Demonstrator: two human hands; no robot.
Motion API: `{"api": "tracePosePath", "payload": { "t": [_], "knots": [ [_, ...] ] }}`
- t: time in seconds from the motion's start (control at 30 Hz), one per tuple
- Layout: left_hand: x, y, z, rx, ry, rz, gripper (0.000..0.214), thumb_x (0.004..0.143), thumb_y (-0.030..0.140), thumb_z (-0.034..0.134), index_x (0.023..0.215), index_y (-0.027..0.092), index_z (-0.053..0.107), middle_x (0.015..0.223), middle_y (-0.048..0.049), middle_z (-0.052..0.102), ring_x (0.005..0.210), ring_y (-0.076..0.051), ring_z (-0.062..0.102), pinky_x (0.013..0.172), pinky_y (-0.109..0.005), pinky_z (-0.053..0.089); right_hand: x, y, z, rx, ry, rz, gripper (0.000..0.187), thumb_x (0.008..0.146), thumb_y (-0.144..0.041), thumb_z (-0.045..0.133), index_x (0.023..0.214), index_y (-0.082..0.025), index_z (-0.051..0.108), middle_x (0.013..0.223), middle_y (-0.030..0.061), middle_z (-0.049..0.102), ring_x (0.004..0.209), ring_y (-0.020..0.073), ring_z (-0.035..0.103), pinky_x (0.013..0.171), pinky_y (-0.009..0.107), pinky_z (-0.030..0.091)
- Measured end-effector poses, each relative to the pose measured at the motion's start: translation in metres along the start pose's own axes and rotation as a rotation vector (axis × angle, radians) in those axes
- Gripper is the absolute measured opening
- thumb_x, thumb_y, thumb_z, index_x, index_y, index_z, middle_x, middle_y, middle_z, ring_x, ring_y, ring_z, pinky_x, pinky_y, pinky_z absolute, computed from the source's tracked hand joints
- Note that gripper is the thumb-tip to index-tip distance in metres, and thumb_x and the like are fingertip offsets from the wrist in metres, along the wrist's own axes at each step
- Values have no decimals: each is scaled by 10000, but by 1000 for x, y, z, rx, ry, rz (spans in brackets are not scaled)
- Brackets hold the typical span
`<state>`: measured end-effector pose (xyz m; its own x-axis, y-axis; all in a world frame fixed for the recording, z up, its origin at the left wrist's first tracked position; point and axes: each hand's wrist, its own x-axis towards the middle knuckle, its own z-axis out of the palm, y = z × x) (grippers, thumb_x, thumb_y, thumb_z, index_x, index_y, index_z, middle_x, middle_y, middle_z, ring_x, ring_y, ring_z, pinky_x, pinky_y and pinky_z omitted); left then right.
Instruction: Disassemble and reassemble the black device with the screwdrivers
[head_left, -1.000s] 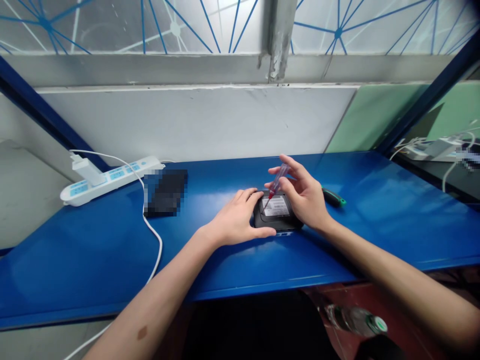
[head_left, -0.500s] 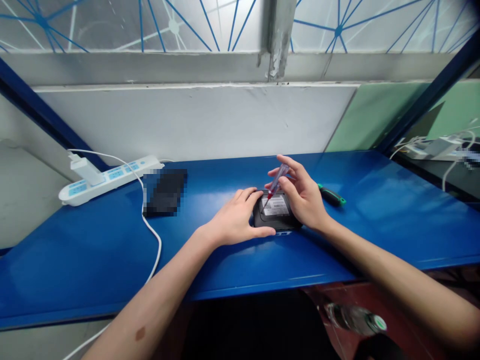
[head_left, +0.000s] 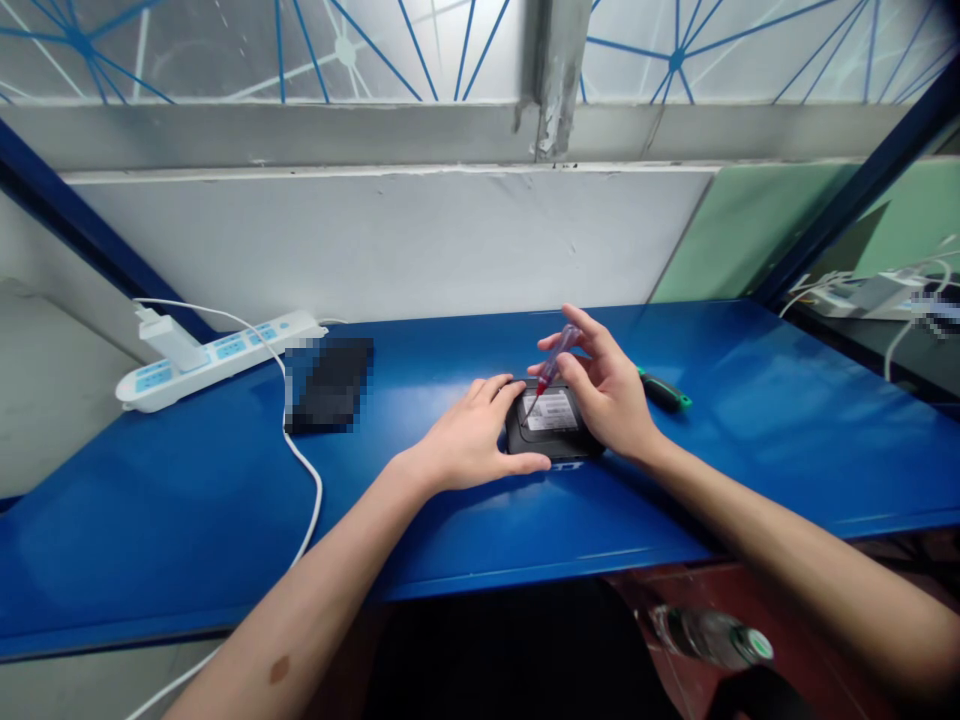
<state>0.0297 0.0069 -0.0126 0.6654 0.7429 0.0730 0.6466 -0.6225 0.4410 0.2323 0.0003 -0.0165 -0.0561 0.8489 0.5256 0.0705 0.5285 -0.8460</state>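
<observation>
black on blue: gripping a flat device (head_left: 566, 444), label (head_left: 556, 412) up on the table (head_left: 480, 530), between thumb and fingers of the left hand (head_left: 471, 435); pinching a clear-handled screwdriver (head_left: 558, 352) in the right hand (head_left: 609, 397), aslant, with its tip down near the label's left edge, just beside a green-and-black tool (head_left: 664, 391).

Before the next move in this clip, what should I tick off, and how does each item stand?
1. Black device braced by the left hand: ok, thumb at its near edge, fingers at its far corner.
2. Screwdriver in the right hand's grip: ok.
3. Screwdriver tip seated: cannot tell, too small.
4. White cable away from the device: ok, well left.
5. Green-and-black tool off the device: ok, beyond the right hand.
</observation>
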Motion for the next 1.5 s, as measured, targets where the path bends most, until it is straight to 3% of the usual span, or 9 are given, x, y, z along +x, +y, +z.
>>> {"api": "tracePosePath", "payload": {
  "t": [0.3,0.63,0.8,0.93,1.23,1.5],
  "knots": [
    [0,-1,2,10,-2,0,944,795,729,659,1519,194,377,1604,-158,357,1491,-362,313,1198,-524,339,1,2,0,-124,64,-53,381,921,-353,666,1279,-322,542,935,-10,563,723,141,638,727,349,614],
    [-1,-1,0,2,-1,-3,930,793,703,684,1507,183,393,1605,-169,354,1490,-365,309,1203,-528,331,-1,-3,0,-51,24,-35,396,999,-324,514,1394,-308,504,1264,57,638,893,174,730,866,411,637],
    [0,-1,0,8,-11,-2,947,800,716,670,1518,171,379,1612,-172,343,1499,-356,297,1211,-519,324,0,0,1,-101,49,-39,440,971,-305,573,1406,-312,505,1137,47,640,803,168,694,816,411,634],
    [0,-1,1,10,-9,1,951,800,720,665,1520,171,373,1609,-173,347,1498,-356,300,1215,-518,318,0,1,1,-143,85,-63,366,954,-353,616,1317,-329,574,983,25,591,701,152,593,707,375,605],
    [0,-2,1,-4,2,9,927,799,719,665,1520,213,374,1606,-158,355,1489,-373,311,1195,-541,336,0,-4,-2,-92,18,-30,411,998,-329,500,1409,-346,512,1266,54,596,863,177,694,868,435,631],
    [-1,0,0,-1,-13,-6,922,803,712,664,1516,200,380,1612,-166,343,1491,-374,307,1191,-540,340,0,-2,-2,-92,35,-37,464,978,-253,482,1434,-340,502,1257,58,622,851,172,711,836,426,647]
  ]
}}
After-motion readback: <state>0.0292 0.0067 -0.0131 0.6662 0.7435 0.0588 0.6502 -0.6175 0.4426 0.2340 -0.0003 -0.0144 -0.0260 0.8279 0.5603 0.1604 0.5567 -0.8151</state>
